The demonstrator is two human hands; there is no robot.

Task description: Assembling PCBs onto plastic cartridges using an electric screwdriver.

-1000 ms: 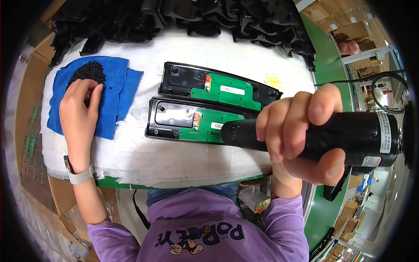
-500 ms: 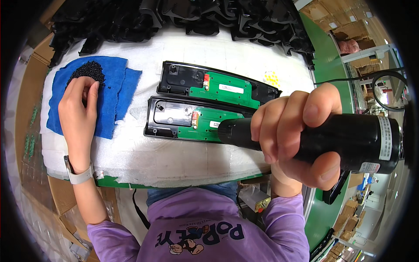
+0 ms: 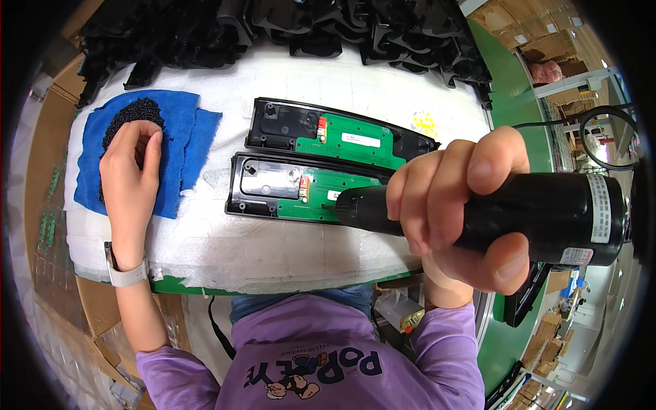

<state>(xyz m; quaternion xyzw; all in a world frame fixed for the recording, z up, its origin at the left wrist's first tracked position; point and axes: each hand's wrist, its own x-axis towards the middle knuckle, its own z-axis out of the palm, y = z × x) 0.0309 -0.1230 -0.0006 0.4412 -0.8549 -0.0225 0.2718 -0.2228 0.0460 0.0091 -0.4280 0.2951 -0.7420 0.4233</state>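
Observation:
My right hand (image 3: 458,205) is wrapped round a black electric screwdriver (image 3: 547,213), its tip end over the nearer of two black plastic housings (image 3: 266,179). A green circuit board (image 3: 316,198) lies in that housing; the tool hides its right part. Just behind, the second housing (image 3: 283,123) holds a similar green board (image 3: 355,147). On the left, my left hand (image 3: 131,164) has thumb and fingertips pinched together at a pile of small black screws (image 3: 140,111) on a blue cloth (image 3: 92,167). Whatever sits between those fingertips is too small to make out.
Many black plastic parts (image 3: 307,20) are heaped along the table's far side. Yellow dots (image 3: 424,124) show on the white table cover (image 3: 205,249) at the right. A black cable (image 3: 581,123) loops at the far right, near the green surface (image 3: 509,89).
My left hand has shifted slightly right and toward me at the screw pile, still pinched. The screwdriver in my right hand has moved slightly left.

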